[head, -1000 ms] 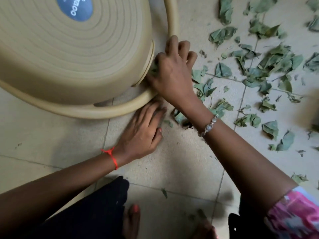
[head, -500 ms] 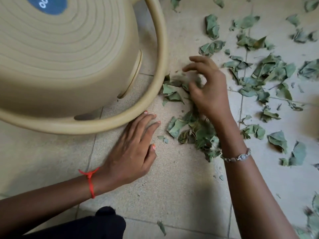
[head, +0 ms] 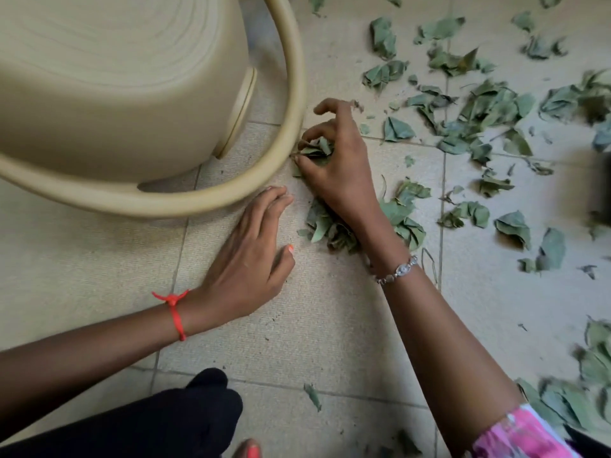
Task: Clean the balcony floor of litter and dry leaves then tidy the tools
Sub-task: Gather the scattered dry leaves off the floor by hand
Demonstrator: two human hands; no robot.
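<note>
Beside the tub (head: pixel 132 94): right hand (head: pixel 342 170), fingers (head: pixel 322 128) curled round a leaf clump (head: pixel 317 149).
Left hand (head: pixel 246 262): flat on floor (head: pixel 330 319), empty.
Leaves (head: pixel 479 114): scattered right.
Risk: squeezed brittle clump may crumble, shedding bits.

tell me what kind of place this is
Probably a home balcony or a similar tiled outdoor floor: beige floor tiles with grout lines, dry leaves strewn over them, and a large beige plastic tub standing on the floor.
</note>
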